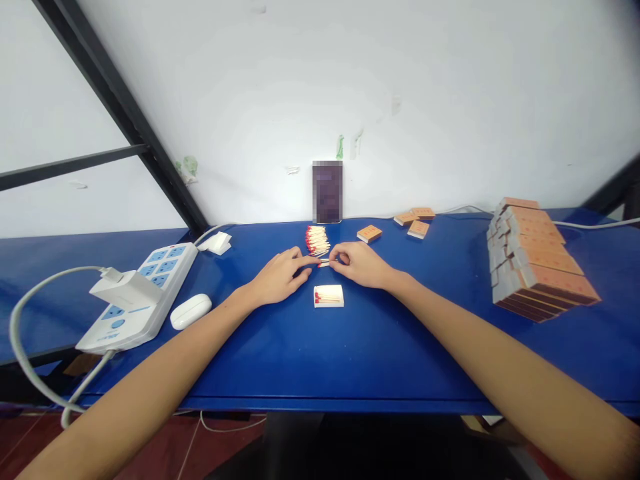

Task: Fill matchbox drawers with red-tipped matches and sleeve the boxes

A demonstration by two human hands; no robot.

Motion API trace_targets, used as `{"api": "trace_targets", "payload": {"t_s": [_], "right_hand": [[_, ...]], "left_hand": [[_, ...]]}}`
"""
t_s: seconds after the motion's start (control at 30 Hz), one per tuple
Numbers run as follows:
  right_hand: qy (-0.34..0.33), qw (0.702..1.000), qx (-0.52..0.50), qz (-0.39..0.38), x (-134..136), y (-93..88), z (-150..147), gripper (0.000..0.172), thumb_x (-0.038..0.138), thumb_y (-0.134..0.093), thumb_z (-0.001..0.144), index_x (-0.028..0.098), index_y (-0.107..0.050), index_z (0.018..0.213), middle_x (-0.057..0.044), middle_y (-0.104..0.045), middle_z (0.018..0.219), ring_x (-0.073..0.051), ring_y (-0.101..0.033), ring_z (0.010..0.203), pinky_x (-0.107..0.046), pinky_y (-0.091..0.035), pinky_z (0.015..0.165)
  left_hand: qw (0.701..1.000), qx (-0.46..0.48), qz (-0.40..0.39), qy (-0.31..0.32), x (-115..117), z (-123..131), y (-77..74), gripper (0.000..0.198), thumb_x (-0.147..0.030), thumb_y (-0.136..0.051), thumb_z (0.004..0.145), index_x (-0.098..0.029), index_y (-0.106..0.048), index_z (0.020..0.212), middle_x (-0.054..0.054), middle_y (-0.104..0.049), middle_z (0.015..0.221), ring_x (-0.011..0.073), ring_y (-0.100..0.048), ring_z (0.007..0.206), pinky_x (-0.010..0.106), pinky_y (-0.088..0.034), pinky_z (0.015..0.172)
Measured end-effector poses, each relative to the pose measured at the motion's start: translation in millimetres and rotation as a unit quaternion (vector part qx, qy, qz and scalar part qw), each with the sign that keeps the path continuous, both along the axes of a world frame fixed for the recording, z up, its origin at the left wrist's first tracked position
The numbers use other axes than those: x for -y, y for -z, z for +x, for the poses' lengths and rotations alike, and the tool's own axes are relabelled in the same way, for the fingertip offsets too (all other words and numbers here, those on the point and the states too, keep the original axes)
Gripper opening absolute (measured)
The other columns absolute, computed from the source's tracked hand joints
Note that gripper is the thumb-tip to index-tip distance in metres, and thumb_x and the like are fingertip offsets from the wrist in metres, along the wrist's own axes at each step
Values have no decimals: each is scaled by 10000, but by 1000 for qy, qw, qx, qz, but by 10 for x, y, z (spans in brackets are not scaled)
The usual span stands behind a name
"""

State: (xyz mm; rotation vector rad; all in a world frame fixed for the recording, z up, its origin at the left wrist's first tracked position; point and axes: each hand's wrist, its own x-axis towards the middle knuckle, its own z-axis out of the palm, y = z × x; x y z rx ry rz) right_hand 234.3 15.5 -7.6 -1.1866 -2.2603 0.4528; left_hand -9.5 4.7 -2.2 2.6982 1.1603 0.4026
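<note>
Red-tipped matches [324, 264] lie between my two hands on the blue table. The index finger of my left hand [281, 275] reaches out to their red-tipped end, thumb apart from it. Thumb and index finger of my right hand [364, 264] are pinched at the other end of these matches. Just beyond the fingers spreads a loose pile of matches [317, 241], heads mostly to the left. Closer to me sits a white matchbox tray [336, 303] with several matches inside.
A dark pixelated rectangle [327, 192] leans on the wall behind. Several orange matchboxes [369, 233] lie at the back right, and a big stack of matchboxes [543, 257] stands far right. On the left are a power strip [170, 280] with a plugged-in charger [125, 291] and a white earbud case [191, 311].
</note>
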Motion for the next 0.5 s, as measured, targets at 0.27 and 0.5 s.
{"api": "trace_targets", "payload": {"t_s": [0.27, 0.5], "right_hand": [[-3, 1000, -16, -5, -3, 13, 11, 58, 193, -645, 881, 171, -693, 906, 55, -508, 634, -98, -423, 584, -260, -283, 600], [-12, 1000, -10, 8, 12, 0, 0, 77, 184, -634, 876, 176, -708, 855, 46, -528, 636, -101, -442, 586, -262, -292, 599]], "left_hand": [[999, 37, -26, 14, -42, -8, 12, 406, -367, -380, 1050, -225, -627, 1339, 69, -569, 975, 224, -559, 903, 389, -455, 853], [997, 73, -22, 11, -80, -26, 64, 402, -367, -449, 1022, -215, -593, 1366, 36, -554, 883, 207, -542, 830, 367, -453, 808]]}}
